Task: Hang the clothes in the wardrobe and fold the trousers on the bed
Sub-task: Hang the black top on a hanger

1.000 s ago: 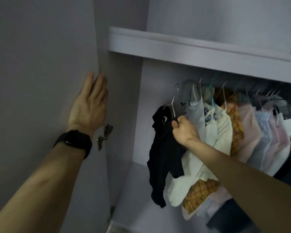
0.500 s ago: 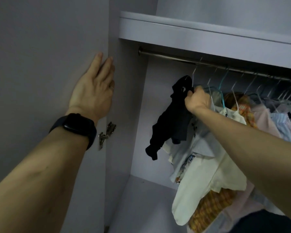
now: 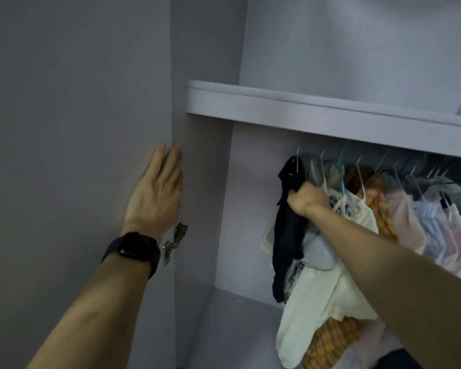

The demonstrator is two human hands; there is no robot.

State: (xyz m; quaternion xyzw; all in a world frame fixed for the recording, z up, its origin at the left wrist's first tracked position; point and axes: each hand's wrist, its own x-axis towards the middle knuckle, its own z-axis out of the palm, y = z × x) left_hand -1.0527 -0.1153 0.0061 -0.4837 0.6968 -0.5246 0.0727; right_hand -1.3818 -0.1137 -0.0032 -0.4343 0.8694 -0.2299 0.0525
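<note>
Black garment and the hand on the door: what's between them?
Head view: between the left hand and black garment stand only the wardrobe's side panel and bare back wall; a hinge sits lower, by the wrist.

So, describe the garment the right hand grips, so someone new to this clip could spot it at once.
Under the pale wardrobe shelf runs a row of clothes on hangers. The black garment hangs at the row's far left end, gripped near its top by the right hand. It is black, while the pieces beside it are grey, cream and orange check.
</note>
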